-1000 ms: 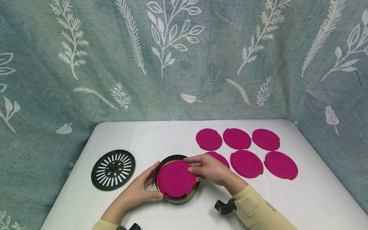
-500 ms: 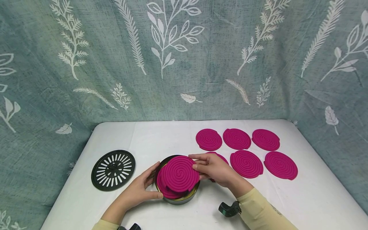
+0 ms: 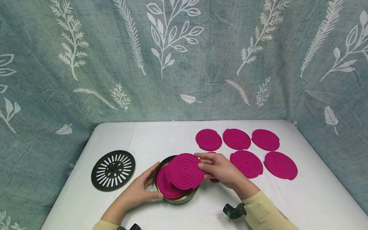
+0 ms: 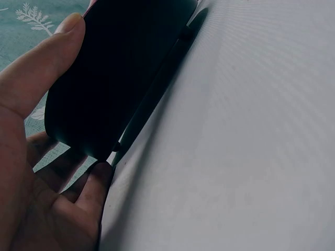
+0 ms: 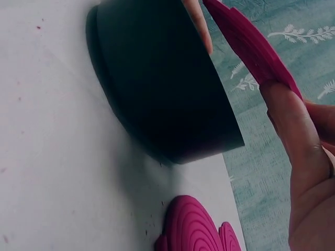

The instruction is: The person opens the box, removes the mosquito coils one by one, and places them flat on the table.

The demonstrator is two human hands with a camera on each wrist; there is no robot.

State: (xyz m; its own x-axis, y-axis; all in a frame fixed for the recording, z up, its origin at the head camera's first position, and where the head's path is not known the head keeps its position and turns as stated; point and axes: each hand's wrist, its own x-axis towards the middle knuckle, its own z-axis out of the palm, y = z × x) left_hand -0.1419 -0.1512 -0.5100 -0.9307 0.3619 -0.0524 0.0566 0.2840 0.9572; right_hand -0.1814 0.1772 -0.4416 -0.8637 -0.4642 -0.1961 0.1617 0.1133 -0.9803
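Note:
A round dark metal tin [image 3: 179,202] stands on the white table. My left hand [image 3: 141,188] grips its left side, thumb in front and fingers behind, as the left wrist view shows with the tin's dark wall [image 4: 120,68]. Inside the tin lies a magenta mosquito coil [image 3: 165,187], partly covered from sight. Above the tin's right part, my right hand [image 3: 222,169] pinches another magenta mosquito coil [image 3: 185,171] by its right edge. In the right wrist view this held coil [image 5: 251,44] is tilted and apart from the tin's rim.
A black slotted lid [image 3: 113,171] lies to the left. Several magenta coils lie flat in two rows on the right, including a near one [image 3: 246,164] and a far one [image 3: 209,139]. Another coil [image 3: 214,180] is mostly hidden behind my right hand. A patterned curtain [image 3: 172,64] hangs behind.
My right hand has lifted the mosquito coil up and to the right, uncovering more of the coil in the tin. My left hand has stayed on the tin.

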